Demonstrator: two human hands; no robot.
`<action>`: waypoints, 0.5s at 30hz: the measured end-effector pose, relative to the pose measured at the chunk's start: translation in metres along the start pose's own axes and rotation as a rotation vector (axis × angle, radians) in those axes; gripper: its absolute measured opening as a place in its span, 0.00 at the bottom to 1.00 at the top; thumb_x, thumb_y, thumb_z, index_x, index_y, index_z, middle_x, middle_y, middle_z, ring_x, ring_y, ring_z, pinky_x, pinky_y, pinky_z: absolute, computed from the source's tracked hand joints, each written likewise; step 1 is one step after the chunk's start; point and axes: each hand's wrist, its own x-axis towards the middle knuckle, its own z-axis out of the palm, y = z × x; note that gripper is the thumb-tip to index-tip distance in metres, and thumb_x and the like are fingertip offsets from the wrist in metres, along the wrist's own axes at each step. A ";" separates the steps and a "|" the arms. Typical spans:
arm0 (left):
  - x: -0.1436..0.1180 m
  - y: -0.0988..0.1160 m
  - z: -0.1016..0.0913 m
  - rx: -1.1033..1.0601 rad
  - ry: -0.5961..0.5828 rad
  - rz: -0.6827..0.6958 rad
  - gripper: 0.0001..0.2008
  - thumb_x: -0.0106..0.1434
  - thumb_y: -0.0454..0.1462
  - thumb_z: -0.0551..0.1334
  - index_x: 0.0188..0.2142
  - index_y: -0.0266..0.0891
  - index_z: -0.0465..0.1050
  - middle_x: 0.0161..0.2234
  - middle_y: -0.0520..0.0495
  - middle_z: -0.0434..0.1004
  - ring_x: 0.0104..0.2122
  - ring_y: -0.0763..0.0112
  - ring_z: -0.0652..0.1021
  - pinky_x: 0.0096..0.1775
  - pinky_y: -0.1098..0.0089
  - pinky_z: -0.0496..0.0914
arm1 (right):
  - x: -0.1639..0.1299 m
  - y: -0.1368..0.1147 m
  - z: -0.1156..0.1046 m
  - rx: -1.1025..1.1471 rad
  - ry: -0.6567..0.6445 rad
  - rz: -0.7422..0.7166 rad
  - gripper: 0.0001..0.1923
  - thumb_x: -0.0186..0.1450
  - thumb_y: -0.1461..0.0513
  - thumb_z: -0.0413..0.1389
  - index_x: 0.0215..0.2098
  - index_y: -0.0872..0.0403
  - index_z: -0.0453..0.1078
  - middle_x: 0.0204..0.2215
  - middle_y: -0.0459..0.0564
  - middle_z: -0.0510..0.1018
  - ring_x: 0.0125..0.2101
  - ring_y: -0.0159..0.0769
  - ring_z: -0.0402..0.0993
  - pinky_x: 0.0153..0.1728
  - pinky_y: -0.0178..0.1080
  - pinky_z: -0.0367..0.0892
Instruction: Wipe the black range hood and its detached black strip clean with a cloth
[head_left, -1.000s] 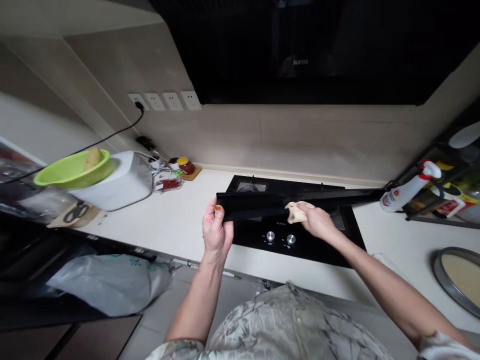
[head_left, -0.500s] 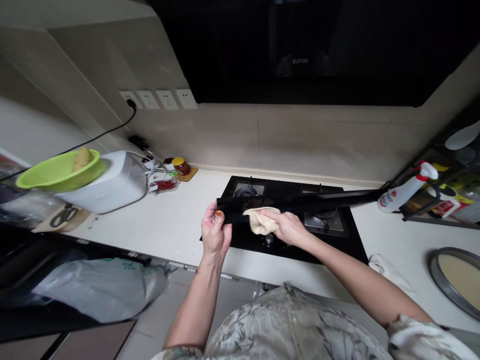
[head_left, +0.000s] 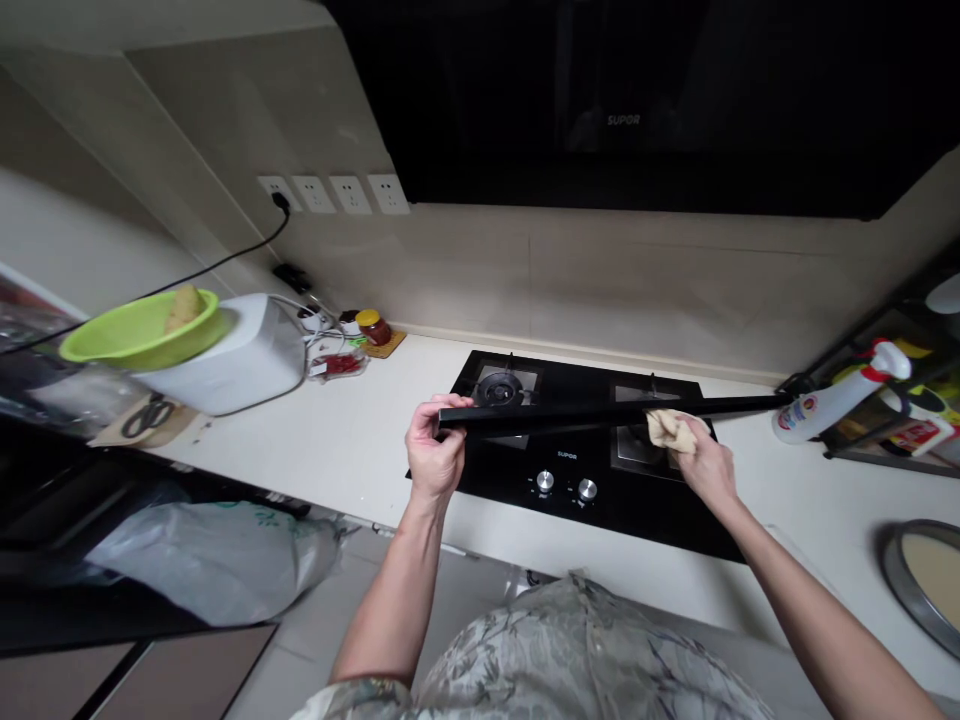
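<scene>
Black panel (head_left: 555, 416) is up over the stove (head_left: 645, 515), folks. Left hand (head_left: 435, 455) has its grip clamped on one end, right hand (head_left: 709, 470) is bunched around a beige cloth (head_left: 667, 430) touching it farther along.

Left grip (head_left: 435, 450): black panel (head_left: 555, 415), one end
Right grip (head_left: 707, 464): cloth (head_left: 670, 430), against panel
Stove (head_left: 637, 510): under panel, on tabletop (head_left: 345, 430)
Spray bottle (head_left: 836, 402): by panel's far end
</scene>
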 end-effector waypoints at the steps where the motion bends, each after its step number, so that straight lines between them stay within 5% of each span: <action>1: 0.002 0.002 0.002 -0.003 -0.032 0.025 0.15 0.51 0.30 0.74 0.33 0.40 0.70 0.38 0.50 0.75 0.42 0.66 0.80 0.46 0.63 0.77 | -0.002 -0.004 -0.006 0.082 0.077 -0.037 0.22 0.68 0.55 0.54 0.56 0.53 0.75 0.43 0.55 0.84 0.35 0.45 0.82 0.36 0.43 0.75; 6: 0.001 0.006 0.006 0.015 -0.092 0.059 0.14 0.56 0.35 0.75 0.33 0.40 0.71 0.40 0.47 0.75 0.44 0.65 0.80 0.46 0.62 0.79 | -0.008 -0.078 -0.029 0.359 0.301 -0.407 0.19 0.70 0.56 0.56 0.56 0.54 0.74 0.49 0.57 0.81 0.47 0.46 0.79 0.50 0.47 0.75; 15: -0.004 0.007 0.013 -0.081 -0.123 0.093 0.17 0.56 0.39 0.76 0.40 0.43 0.71 0.42 0.47 0.77 0.45 0.65 0.80 0.49 0.63 0.76 | -0.030 -0.268 -0.023 0.117 0.198 -1.111 0.23 0.73 0.59 0.49 0.63 0.58 0.70 0.38 0.58 0.75 0.42 0.45 0.66 0.43 0.47 0.62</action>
